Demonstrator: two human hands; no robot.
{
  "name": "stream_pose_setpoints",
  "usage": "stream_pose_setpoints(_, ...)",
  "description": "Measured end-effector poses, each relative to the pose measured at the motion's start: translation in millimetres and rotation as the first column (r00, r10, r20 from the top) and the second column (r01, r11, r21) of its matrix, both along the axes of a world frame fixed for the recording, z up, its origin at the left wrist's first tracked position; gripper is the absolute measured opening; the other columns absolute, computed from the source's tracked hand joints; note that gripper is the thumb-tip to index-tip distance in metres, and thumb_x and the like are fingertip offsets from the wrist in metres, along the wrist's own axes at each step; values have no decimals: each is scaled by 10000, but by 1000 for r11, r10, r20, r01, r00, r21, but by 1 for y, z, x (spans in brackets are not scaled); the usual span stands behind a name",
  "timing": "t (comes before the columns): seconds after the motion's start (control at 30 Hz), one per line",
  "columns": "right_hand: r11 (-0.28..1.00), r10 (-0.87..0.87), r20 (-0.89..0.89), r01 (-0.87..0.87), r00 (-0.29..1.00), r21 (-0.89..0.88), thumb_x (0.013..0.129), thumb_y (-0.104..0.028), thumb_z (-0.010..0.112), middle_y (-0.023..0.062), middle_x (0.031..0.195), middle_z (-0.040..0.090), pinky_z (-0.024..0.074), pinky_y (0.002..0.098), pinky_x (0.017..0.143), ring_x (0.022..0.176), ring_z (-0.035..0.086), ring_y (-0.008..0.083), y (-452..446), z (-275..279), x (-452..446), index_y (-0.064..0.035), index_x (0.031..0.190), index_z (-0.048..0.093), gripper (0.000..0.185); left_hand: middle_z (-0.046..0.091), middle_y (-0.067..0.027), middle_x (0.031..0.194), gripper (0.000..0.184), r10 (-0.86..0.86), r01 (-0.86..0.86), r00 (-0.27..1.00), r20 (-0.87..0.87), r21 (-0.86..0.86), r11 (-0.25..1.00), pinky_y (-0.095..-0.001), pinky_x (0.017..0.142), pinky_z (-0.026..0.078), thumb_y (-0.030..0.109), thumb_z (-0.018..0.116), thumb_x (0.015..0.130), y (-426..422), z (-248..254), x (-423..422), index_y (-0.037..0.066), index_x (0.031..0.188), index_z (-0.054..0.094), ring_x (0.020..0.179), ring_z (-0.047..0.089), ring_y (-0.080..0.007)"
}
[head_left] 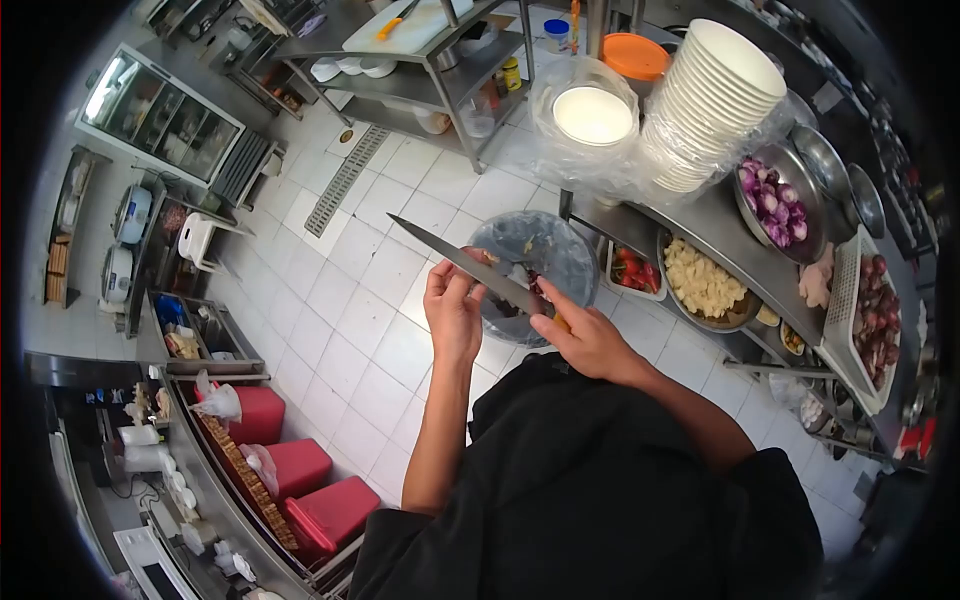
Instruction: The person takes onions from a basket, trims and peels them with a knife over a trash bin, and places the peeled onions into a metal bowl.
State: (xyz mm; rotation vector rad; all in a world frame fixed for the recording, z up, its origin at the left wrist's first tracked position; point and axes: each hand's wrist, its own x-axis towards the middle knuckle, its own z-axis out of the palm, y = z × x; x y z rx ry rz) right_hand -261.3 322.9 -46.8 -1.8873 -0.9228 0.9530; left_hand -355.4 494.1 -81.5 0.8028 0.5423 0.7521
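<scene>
A large knife (468, 266) is held over a lined bin (565, 250) with dark scraps inside, its tip pointing to the upper left. My right hand (588, 338) is closed around the knife's yellowish handle, close to the blade's heel. On the other side, my left hand (454, 308) has its fingers bent up against the middle of the blade. Whether the left fingers also pinch something small behind the blade is hidden.
At right, a steel counter holds stacked white containers (715, 100), a bowl of purple onions (773, 205) and a basket of shallots (870, 320). Below are chopped pale pieces (703, 280) and red peppers (634, 270). Red bins (330, 510) stand lower left.
</scene>
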Motion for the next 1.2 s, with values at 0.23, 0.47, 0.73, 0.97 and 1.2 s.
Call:
stream_pose_setpoints(0.23, 964, -48, 201, -7, 978, 265, 919, -442, 478, 202, 773, 620, 480, 383, 613, 634, 623, 307, 62, -54, 17, 44, 1374, 339, 681, 589, -145, 1103, 287, 103, -105, 989, -104, -14, 994, -327, 784, 489, -9, 550, 852, -21, -32, 5, -23, 1129, 474, 976, 599, -217)
stream_pose_setpoints(0.47, 996, 46, -753, -88, 656, -16, 936, -497, 443, 46, 583, 468, 352, 250, 360, 423, 440, 103, 72, -41, 51, -50, 1034, 515, 463, 552, -150, 1180, 390, 79, -72, 997, 23, -214, 974, -439, 1010, 415, 40, 501, 846, -15, -38, -9, -22, 1228, 450, 1119, 533, -266)
stream_pose_setpoints(0.73, 985, 101, -748, -174, 656, -20, 942, -508, 438, 33, 574, 459, 342, 229, 365, 412, 419, 91, 79, -36, 51, -118, 908, 481, 394, 553, -110, 1189, 435, 123, -115, 992, 10, -287, 951, -416, 1044, 379, 116, 578, 868, -18, -46, -12, -11, 1264, 450, 1103, 527, -240)
stream_pose_setpoints(0.97, 992, 46, -722, -117, 690, -49, 941, -510, 441, 25, 589, 457, 358, 243, 384, 425, 416, 89, 84, -51, 71, -115, 1000, 499, 404, 532, -171, 1230, 461, 121, -87, 987, 107, -281, 956, -419, 1048, 395, 139, 592, 879, -8, -51, -25, -38, 1276, 435, 1153, 523, -303)
stream_pose_setpoints(1.2, 976, 52, -542, -157, 839, -148, 942, -481, 447, 14, 614, 470, 368, 236, 423, 485, 439, 84, 89, -65, 70, -141, 1443, 301, 622, 498, -236, 1221, 463, 132, -34, 972, 196, -437, 899, -413, 1053, 403, 187, 584, 904, -5, -52, -24, -49, 1269, 426, 1154, 502, -348)
